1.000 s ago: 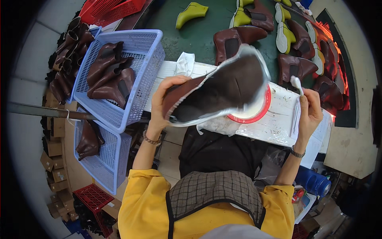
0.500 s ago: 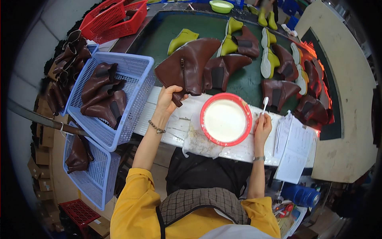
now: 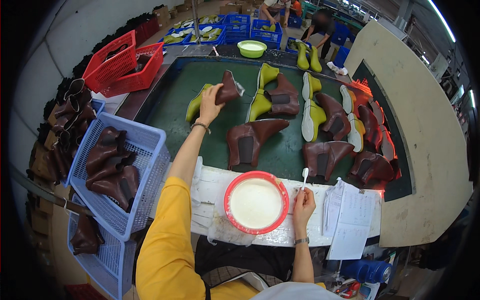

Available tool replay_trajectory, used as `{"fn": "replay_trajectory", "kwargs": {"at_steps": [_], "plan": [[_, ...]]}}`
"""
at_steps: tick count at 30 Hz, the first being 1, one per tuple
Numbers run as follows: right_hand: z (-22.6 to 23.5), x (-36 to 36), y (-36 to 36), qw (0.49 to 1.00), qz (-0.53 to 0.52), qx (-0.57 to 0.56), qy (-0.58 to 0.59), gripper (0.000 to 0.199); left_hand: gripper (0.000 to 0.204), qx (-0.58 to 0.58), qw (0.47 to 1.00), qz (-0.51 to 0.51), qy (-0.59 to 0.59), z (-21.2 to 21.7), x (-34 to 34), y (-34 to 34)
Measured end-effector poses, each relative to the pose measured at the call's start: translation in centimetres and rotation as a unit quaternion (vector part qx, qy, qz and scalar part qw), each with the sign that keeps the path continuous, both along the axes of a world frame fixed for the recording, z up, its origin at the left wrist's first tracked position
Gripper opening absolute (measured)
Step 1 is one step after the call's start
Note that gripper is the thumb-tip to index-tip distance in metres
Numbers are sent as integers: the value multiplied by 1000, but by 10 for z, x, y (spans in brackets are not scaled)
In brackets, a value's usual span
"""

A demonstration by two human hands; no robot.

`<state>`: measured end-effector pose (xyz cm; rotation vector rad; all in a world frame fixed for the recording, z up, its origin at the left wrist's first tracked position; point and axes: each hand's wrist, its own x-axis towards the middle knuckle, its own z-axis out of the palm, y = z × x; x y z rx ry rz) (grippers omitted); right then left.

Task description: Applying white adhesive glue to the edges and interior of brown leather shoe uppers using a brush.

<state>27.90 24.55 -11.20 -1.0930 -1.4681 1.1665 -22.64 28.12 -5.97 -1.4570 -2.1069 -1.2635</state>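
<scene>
Brown boot upper point(image 3: 229, 89) gripped by left hand point(image 3: 210, 104), right hand point(image 3: 303, 199) pinching white brush point(image 3: 305, 176)

basket point(image 3: 150, 150) left of bowl point(image 3: 256, 204) | papers point(image 3: 350, 220) right | boots point(image 3: 252, 140) behind bowl

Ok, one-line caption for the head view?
Left hand sets a brown boot upper on the green belt; right hand holds a white brush.

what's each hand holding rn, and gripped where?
Left hand grips a brown boot upper on a green last around its middle, out on the green belt. Right hand holds a small white brush by its handle, head up.
</scene>
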Motion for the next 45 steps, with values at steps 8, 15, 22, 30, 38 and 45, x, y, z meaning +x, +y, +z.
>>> {"fn": "replay_trajectory", "kwargs": {"at_steps": [8,15,22,30,38,45], "plan": [[-5,3,7,999,-25,-33,8,17,96,-80,962,52,-256,-47,106,-20],[-7,-1,10,999,4,40,7,18,105,-32,936,50,-348,-45,186,-27],[-14,2,8,998,28,17,47,19,48,-15,929,-200,-311,116,229,-201],[-15,12,9,998,38,44,2,27,16,209,859,467,6,130,155,-537],[6,5,3,995,-3,82,-64,19,53,-457,623,625,111,20,57,-826],[27,40,4,999,23,-4,43,26,99,-608,446,648,-108,22,29,-876]]}}
